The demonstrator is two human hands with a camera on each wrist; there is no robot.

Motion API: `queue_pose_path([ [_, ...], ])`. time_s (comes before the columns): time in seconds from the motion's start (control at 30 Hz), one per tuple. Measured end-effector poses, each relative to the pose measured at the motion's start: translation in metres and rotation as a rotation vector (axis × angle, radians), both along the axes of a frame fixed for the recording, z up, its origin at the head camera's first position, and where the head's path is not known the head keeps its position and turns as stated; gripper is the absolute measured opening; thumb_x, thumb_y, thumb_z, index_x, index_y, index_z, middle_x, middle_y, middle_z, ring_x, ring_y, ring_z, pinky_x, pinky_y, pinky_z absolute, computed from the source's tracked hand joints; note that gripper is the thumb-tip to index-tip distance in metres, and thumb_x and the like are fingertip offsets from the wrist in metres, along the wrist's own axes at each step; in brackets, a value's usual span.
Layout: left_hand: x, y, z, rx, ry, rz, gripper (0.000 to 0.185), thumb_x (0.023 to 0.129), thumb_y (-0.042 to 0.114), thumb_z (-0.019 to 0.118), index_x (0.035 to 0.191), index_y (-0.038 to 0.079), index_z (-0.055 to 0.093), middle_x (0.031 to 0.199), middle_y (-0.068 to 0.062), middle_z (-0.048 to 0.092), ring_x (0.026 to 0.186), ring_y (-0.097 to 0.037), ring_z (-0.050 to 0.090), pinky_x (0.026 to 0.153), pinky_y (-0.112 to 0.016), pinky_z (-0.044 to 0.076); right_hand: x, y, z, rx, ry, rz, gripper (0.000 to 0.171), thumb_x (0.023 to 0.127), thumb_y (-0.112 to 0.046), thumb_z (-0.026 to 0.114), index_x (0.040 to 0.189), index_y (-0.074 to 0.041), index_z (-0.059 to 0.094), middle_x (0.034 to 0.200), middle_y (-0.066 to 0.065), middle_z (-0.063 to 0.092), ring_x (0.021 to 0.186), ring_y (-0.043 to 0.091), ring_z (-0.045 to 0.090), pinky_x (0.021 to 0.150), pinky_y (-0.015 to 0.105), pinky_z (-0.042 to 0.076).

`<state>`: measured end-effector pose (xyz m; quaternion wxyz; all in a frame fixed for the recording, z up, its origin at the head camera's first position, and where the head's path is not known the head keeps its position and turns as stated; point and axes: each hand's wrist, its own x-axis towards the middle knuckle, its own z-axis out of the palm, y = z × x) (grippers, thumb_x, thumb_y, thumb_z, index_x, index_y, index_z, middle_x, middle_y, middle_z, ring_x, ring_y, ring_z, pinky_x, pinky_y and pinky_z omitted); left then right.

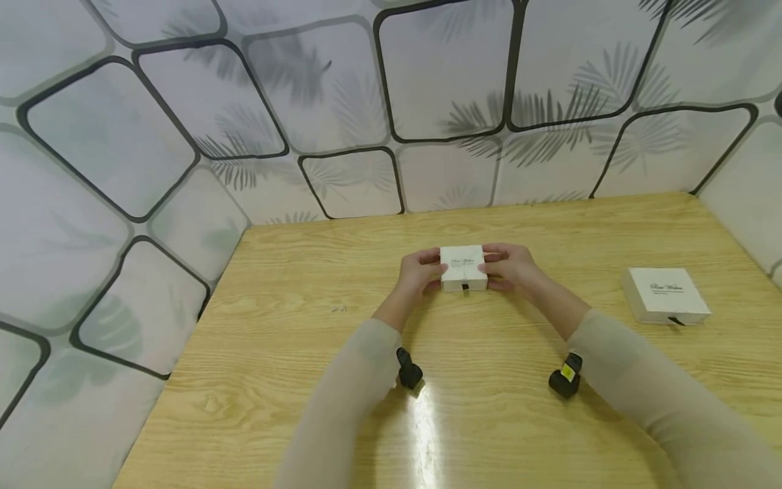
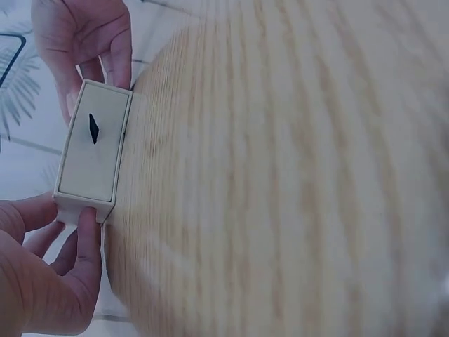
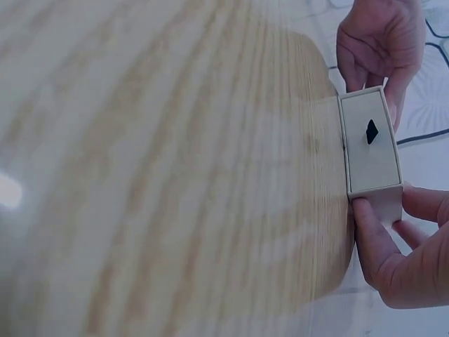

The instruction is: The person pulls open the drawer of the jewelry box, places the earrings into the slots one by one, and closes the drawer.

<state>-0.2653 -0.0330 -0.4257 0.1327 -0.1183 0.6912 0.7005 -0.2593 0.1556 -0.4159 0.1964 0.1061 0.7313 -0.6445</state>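
A small white drawer box (image 1: 463, 263) with printed lettering on its lid lies between both hands near the middle of the table. My left hand (image 1: 419, 273) holds its left side, thumb at the near edge and fingers behind. The right hand (image 1: 512, 267) grips the opposite side in the same way. From the left wrist view, the box's front (image 2: 92, 144) shows a black ribbon tab, and the drawer sits flush in its sleeve. In the right wrist view the fingers and thumb pinch the box's end (image 3: 379, 203). What the box contains is hidden.
A larger white box (image 1: 667, 295) with similar lettering and a black tab stands at the right of the wooden table (image 1: 275, 380). Tiny shiny pieces (image 1: 339, 309), too small to identify, lie left of the hands. Patterned cloth walls (image 1: 452, 75) border the back and sides.
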Motion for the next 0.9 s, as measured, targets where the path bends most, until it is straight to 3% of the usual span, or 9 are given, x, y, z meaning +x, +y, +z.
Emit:
queue_pose_path([
  [0.47, -0.014, 0.004, -0.003, 0.067, 0.036, 0.044, 0.043, 0.085, -0.008, 0.062, 0.127, 0.0, 0.057, 0.123, -0.016, 0.059, 0.1, -0.024, 0.062, 0.08, -0.034, 0.056, -0.019, 0.0, 0.0, -0.07, -0.071, -0.017, 0.067, 0.09, -0.001, 0.061, 0.149, -0.013, 0.03, 0.149, 0.017, 0.033, 0.071, 0.004, 0.062, 0.073, 0.026, 0.057],
  [0.67, -0.016, 0.006, -0.002, 0.073, 0.049, 0.075, 0.041, 0.084, -0.01, 0.062, 0.125, -0.001, 0.058, 0.122, -0.017, 0.059, 0.097, -0.022, 0.061, 0.079, -0.034, 0.056, -0.02, -0.002, 0.003, -0.074, -0.082, -0.037, 0.066, 0.091, 0.0, 0.06, 0.149, -0.013, 0.03, 0.149, 0.017, 0.033, 0.068, 0.005, 0.062, 0.07, 0.026, 0.057],
  [0.9, -0.018, 0.008, 0.0, 0.082, 0.009, 0.093, 0.041, 0.084, -0.01, 0.062, 0.124, 0.0, 0.059, 0.124, -0.017, 0.059, 0.096, -0.021, 0.06, 0.081, -0.033, 0.055, -0.022, -0.002, 0.005, -0.089, -0.104, -0.05, 0.065, 0.091, 0.001, 0.058, 0.148, -0.013, 0.031, 0.15, 0.016, 0.033, 0.067, 0.004, 0.061, 0.069, 0.026, 0.057],
])
